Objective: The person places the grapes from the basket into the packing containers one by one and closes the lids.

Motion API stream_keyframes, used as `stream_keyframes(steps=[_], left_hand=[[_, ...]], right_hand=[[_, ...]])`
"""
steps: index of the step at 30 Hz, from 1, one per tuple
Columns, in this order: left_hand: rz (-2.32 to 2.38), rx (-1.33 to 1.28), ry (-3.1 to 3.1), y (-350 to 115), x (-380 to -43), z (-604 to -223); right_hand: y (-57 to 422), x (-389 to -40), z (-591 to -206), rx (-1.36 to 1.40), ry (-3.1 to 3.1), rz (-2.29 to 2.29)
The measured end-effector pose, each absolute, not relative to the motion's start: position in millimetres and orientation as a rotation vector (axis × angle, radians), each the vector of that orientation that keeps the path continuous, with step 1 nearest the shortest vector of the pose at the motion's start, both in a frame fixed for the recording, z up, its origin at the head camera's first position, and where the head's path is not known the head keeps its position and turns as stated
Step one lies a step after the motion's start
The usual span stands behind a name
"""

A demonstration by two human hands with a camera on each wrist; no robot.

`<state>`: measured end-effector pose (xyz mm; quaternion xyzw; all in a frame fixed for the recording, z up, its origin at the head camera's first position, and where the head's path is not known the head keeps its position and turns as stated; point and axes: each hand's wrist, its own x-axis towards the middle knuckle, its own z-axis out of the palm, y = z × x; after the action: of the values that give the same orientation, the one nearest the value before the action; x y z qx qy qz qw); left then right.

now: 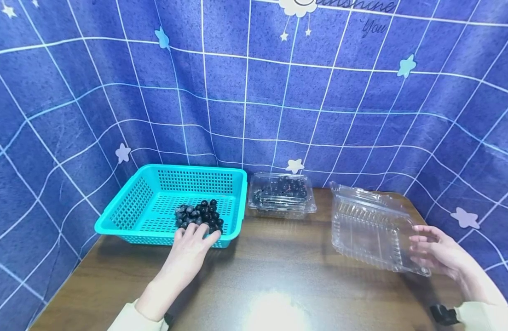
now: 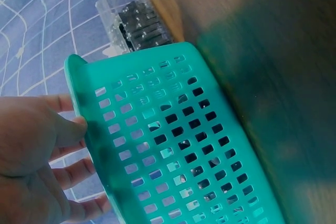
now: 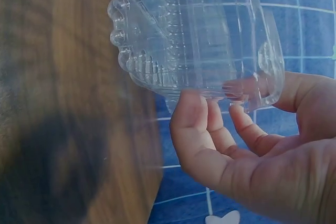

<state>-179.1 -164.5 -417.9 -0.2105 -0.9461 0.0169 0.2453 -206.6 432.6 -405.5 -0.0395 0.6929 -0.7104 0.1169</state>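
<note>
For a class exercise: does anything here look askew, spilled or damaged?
Only the empty clear container looks askew, tilted at the right of the head view, though the right grip holding its edge explains that. Nothing looks spilled or damaged; dark fruit lies inside the turquoise basket.

Decent lane across the brown wood-look tabletop [image 1: 295, 257], lower centre. Turquoise slotted plastic basket [image 1: 134, 198] hogs centre-left, clear fruit-filled plastic box [image 1: 280, 210] blocks mid-frame, transparent ribbed plastic clamshell [image 1: 367, 230] obstructs centre-right.
</note>
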Motion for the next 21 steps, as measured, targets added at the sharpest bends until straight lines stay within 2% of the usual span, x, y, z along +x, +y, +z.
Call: stream_keyframes(steps=[21], left_hand=[[0.051,-0.6,-2.602,-166,-180,-414]], right_hand=[[398,-206,-376,-0.456,2.034,-2.138]])
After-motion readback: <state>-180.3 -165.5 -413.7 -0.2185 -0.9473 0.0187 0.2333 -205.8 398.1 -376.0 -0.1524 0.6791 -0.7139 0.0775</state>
